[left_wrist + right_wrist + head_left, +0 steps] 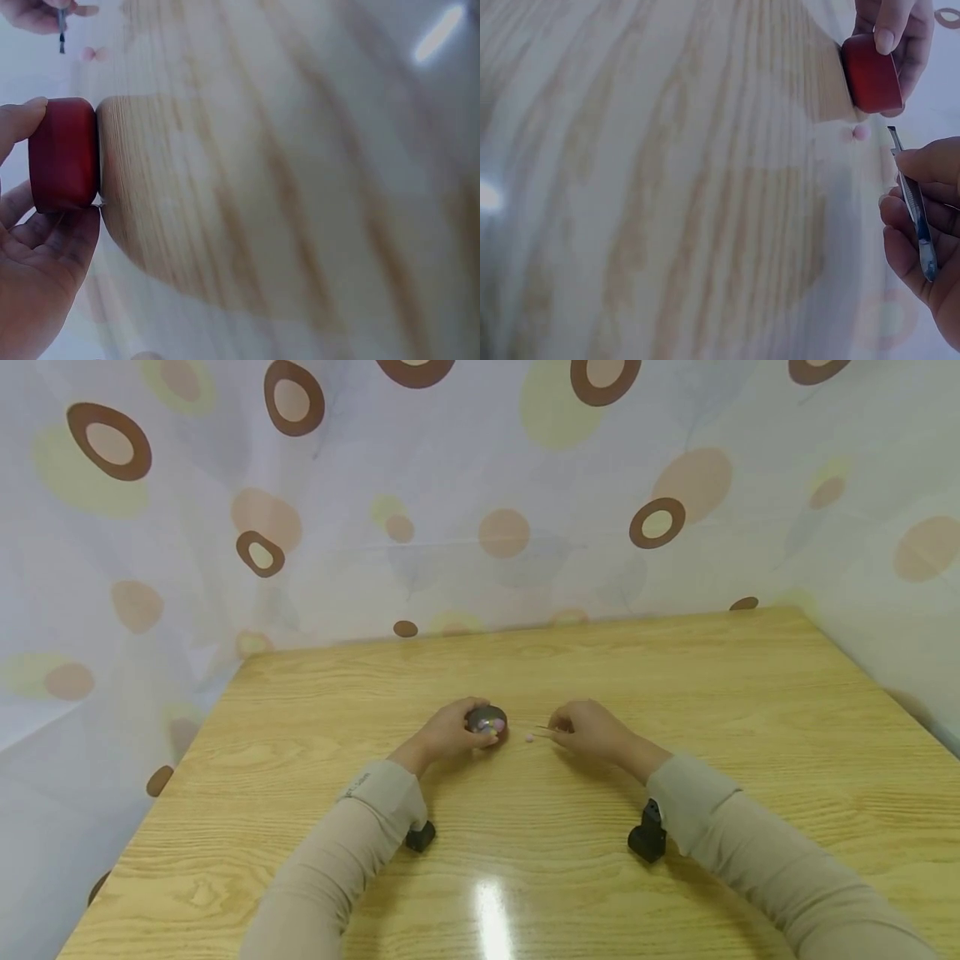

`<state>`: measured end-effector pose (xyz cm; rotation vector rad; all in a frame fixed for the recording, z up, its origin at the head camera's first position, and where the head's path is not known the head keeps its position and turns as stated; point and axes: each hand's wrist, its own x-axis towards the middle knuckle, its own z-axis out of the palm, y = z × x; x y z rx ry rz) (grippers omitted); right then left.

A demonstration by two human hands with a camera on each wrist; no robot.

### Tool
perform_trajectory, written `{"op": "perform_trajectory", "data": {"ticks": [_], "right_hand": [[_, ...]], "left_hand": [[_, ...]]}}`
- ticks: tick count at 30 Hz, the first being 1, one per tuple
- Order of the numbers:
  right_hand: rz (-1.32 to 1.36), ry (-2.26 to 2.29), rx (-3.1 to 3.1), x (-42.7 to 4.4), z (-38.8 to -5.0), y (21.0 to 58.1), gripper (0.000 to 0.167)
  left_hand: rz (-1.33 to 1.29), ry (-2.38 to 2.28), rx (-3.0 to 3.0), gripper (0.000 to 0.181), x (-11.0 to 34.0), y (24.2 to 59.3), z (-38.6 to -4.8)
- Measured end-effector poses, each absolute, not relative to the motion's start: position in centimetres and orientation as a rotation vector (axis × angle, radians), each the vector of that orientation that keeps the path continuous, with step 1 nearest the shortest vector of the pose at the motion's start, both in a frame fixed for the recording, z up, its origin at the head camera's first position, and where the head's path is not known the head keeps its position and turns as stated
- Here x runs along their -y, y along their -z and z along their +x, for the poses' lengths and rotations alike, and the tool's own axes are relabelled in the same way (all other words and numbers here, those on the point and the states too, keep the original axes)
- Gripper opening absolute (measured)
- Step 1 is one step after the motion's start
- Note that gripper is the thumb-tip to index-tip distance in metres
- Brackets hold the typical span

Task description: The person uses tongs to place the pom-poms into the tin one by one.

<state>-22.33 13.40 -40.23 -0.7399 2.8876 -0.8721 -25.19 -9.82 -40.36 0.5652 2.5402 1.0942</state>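
My left hand (448, 730) grips a small rounded red container (64, 154) by its sides, thumb on one side and fingers on the other. The container stands on the table, and small coloured pieces (491, 725) show in its open top in the head view. In my right hand (594, 732) I pinch metal tweezers (913, 214) between thumb and fingers, their tips pointing toward the container. A small pink ball (861, 132) lies on the table between the tweezer tips and the container. The tips are apart from the ball.
The wood-grain table (315, 810) reaches back to a patterned curtain (450, 577), which also hangs at both sides. Black wrist cameras (648, 833) sit under both sleeves. Light glares off the table's front.
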Motion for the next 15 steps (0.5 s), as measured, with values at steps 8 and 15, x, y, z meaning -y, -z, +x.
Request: {"op": "perform_trajectory", "data": {"ticks": [8,15], "right_hand": [[-0.691,0.867,-2.837,-13.70,-22.10,40.79,0.013],[-0.741,0.874,-2.826,-13.43,-22.08,40.93,0.013]], "left_hand": [[0.571,-1.096,-2.537,0.058,9.88,40.42,-25.23],[0.585,-1.097,-2.529,0.057,9.91,40.57,-25.32]]}}
